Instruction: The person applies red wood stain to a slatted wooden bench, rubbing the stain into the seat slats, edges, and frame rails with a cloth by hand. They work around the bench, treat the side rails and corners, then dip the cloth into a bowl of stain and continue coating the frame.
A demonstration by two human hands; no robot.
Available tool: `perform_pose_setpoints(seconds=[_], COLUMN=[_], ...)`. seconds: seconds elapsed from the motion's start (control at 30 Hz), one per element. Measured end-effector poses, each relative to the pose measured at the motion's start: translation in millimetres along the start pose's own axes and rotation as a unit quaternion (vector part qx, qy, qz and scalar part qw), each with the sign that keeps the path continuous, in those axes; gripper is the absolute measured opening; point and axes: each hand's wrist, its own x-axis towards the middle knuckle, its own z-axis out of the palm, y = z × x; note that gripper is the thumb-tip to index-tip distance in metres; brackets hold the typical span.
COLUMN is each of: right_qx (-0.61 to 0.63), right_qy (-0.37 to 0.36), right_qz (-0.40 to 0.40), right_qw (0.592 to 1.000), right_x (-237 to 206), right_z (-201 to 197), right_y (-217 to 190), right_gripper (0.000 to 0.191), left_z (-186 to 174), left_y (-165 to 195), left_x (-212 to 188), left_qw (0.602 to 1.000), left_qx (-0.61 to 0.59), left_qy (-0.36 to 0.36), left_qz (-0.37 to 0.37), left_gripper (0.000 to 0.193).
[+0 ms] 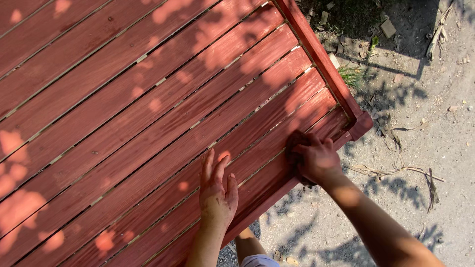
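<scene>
A: Left hand (217,190)?
B: Flat, palm down, fingers spread and pointing far; forearm enters from the near edge.
A: Right hand (312,159)?
B: Curled, knuckles up, fingers bent; forearm extends near-right.

Bare, dusty ground (425,123) lies right of the work, dappled with leaf shadow. A small tuft of grass (352,75) grows just beside the frame edge. Dry twigs (396,170) lie scattered further out. Broken stone fragments (387,27) and rubble sit near the upper edge, partly in deep shade.
</scene>
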Motion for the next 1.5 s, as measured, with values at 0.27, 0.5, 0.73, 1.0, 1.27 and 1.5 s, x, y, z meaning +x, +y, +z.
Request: perform_pose_setpoints(seconds=[0.27,0.5,0.73,1.0,1.27,1.5], right_qx=[-0.144,-0.148,-0.099,-0.197,-0.177,-0.137], right_qy=[-0.059,-0.179,-0.184,-0.14,-0.144,-0.195], right_qz=[0.136,0.127,-0.06,0.121,0.081,-0.046], right_qw=[0.979,0.964,0.976,0.963,0.97,0.97], right_x=[69,56,3,93,18,-111], right_z=[-46,-59,-16,-40,-18,-8], right_y=[89,47,-21,96,-43,-248], right_gripper=[0.041,0.039,0.038,0.039,0.045,0.04], left_z=[16,32,37,14,-27,-121], left_y=[0,13,30,-8,-43,-96], left_x=[18,20,35,13,-40,-108], left_qw=[0.999,0.997,0.999,0.996,0.99,0.979], left_qx=[-0.003,-0.037,0.01,-0.005,0.0,-0.069], left_qy=[0.052,0.067,0.036,0.081,0.121,0.169], left_qz=[-0.007,-0.007,-0.024,-0.048,-0.066,-0.091], left_gripper=[0.042,0.043,0.042,0.043,0.044,0.041])
